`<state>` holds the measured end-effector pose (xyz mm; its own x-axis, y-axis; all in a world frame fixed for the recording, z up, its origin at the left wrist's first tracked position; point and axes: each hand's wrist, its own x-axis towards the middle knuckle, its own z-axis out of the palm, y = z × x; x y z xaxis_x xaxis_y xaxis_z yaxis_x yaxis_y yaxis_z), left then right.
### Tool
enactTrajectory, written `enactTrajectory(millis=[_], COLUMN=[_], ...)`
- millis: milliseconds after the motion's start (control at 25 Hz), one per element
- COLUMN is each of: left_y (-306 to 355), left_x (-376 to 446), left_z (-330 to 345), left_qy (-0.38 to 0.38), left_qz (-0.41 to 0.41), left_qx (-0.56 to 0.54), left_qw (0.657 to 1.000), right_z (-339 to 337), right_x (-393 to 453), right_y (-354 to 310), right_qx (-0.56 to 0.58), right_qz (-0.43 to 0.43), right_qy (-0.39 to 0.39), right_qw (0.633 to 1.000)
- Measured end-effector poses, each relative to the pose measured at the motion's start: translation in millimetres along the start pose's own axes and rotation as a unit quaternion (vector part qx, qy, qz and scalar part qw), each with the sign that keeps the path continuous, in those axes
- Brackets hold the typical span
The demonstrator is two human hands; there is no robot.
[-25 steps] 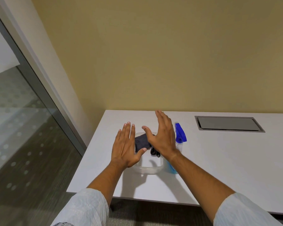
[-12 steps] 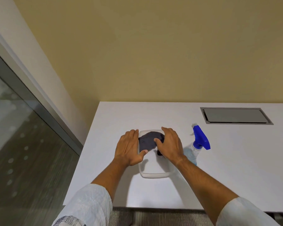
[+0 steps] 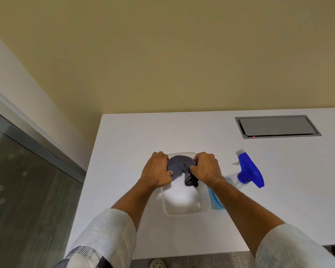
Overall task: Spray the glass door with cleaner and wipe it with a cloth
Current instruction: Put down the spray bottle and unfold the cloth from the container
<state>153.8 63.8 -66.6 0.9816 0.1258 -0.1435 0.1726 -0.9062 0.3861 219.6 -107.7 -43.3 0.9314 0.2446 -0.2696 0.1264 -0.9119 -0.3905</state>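
A dark grey cloth [image 3: 179, 166] lies bunched at the far end of a clear plastic tub [image 3: 184, 207] on the white table [image 3: 124, 144]. My left hand [image 3: 156, 170] grips the cloth's left side with curled fingers. From the right, my right hand [image 3: 206, 168] pinches the cloth. A spray bottle with a blue trigger head [image 3: 249, 171] and blue liquid stands just right of the tub, partly hidden by my right forearm. The glass door [image 3: 23, 190] with frosted dots fills the left edge.
A grey metal cable hatch [image 3: 277, 126] is set into the table at the back right. The yellow wall runs behind the table. The door's grey frame [image 3: 46, 151] slants along the left. My shoe [image 3: 158, 264] shows on the grey carpet below the table's front edge.
Both hands came down from above the tub and closed their fingers on the cloth. The view has tilted down and moved closer to the table.
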Motion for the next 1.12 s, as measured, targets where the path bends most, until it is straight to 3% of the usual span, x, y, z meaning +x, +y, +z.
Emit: enactTrajectory(millis=[440, 840, 1120], left_y=[5, 26, 47], left_x=[11, -12, -39], left_z=[-12, -62, -127], left_qy=[-0.037, 0.032, 0.100], left_qz=[-0.020, -0.012, 0.020], left_qx=[0.007, -0.027, 0.043], left_qw=[0.999, 0.999, 0.994], right_z=[-5, -43, -86], right_x=[3, -30, -60], right_y=[0, -18, -34], right_qx=[0.056, 0.095, 0.116], right_qz=[0.002, -0.043, -0.102], right_qy=[0.011, 0.078, 0.118], right_qw=[0.998, 0.991, 0.981])
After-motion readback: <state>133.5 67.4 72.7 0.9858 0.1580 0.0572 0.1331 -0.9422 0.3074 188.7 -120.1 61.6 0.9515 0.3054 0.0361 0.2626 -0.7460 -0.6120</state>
